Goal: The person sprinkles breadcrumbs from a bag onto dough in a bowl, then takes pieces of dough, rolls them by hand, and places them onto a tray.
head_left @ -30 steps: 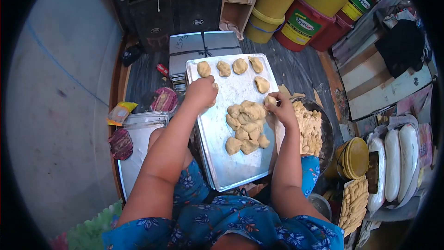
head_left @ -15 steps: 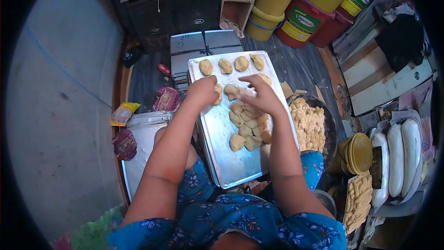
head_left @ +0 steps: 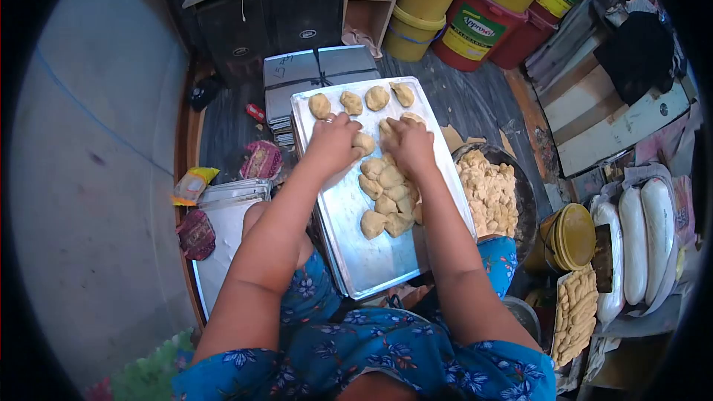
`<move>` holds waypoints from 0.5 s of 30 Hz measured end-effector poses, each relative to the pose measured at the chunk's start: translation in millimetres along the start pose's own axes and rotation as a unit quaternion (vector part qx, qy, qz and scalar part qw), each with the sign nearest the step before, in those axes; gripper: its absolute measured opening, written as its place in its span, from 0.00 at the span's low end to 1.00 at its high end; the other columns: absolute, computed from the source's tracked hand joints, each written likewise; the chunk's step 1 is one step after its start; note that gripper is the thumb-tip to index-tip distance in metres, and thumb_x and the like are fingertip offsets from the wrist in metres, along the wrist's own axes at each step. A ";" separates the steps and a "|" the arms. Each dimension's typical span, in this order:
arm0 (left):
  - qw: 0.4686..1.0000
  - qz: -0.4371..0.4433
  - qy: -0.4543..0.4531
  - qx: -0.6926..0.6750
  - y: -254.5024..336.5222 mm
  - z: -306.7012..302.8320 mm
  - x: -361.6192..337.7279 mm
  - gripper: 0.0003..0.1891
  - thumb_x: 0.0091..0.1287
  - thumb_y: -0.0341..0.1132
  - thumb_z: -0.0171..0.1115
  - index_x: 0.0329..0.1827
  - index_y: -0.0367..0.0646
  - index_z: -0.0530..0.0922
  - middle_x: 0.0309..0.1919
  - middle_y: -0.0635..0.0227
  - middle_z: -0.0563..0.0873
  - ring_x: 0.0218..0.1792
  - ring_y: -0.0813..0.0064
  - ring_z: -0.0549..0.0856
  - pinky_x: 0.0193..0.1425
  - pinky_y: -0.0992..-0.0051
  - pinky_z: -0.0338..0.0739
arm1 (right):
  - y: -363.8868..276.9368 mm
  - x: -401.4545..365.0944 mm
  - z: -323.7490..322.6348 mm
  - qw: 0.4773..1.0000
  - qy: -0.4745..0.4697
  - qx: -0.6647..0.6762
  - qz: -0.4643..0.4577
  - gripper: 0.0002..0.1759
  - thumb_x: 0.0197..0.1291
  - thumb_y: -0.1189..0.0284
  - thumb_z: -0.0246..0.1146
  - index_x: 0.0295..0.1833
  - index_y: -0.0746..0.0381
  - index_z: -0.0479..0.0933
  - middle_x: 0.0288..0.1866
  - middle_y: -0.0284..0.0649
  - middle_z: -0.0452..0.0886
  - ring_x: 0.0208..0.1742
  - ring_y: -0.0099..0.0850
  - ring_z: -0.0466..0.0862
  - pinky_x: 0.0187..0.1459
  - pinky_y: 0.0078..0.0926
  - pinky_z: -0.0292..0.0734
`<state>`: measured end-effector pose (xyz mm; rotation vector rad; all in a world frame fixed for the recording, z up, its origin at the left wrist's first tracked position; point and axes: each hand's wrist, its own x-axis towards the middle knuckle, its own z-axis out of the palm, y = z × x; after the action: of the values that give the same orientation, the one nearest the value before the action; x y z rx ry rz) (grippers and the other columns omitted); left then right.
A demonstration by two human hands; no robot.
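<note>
Low on a metal baking tray [head_left: 382, 263], my left hand [head_left: 336, 145] curls over a piece of dough that is mostly hidden beneath it. Right beside its thumb sits another dough lump [head_left: 364, 142]. My right hand [head_left: 410, 147] bends its fingers over a dough piece [head_left: 386, 131] toward the tray's right side. Along the far edge lies a row of separate dough lumps [head_left: 376, 97]. A cluster of touching dough pieces [head_left: 386, 186] rests in the middle, nearer my body, partly behind my right forearm.
A round dark pan [head_left: 529, 215] full of dough [head_left: 486, 193] stands to the right. Near it are a yellow lidded bucket [head_left: 573, 238] and a tray of shaped dough [head_left: 574, 312]. Stacked trays [head_left: 223, 226] sit left; large margarine buckets [head_left: 475, 30] stand behind.
Both hands have come down onto the dough, the right one from a raised, spread pose. A dough piece now shows under the right fingers. The view has shifted slightly.
</note>
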<state>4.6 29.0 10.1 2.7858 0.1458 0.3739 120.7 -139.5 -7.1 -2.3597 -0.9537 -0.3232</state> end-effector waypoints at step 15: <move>0.995 0.065 0.076 0.016 19.2 41.9 12.7 0.09 0.60 0.27 0.55 0.38 0.43 0.83 0.40 0.63 0.82 0.48 0.61 0.80 0.53 0.61 0.70 | 3.9 -1.9 -7.9 0.997 -0.030 0.040 0.065 0.15 0.57 0.66 0.64 0.48 0.62 0.82 0.42 0.50 0.82 0.44 0.48 0.83 0.47 0.41 0.77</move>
<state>29.3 0.0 -18.7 2.8041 0.0061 0.6207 122.0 -147.4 -3.1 -2.3545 -0.8203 -0.1622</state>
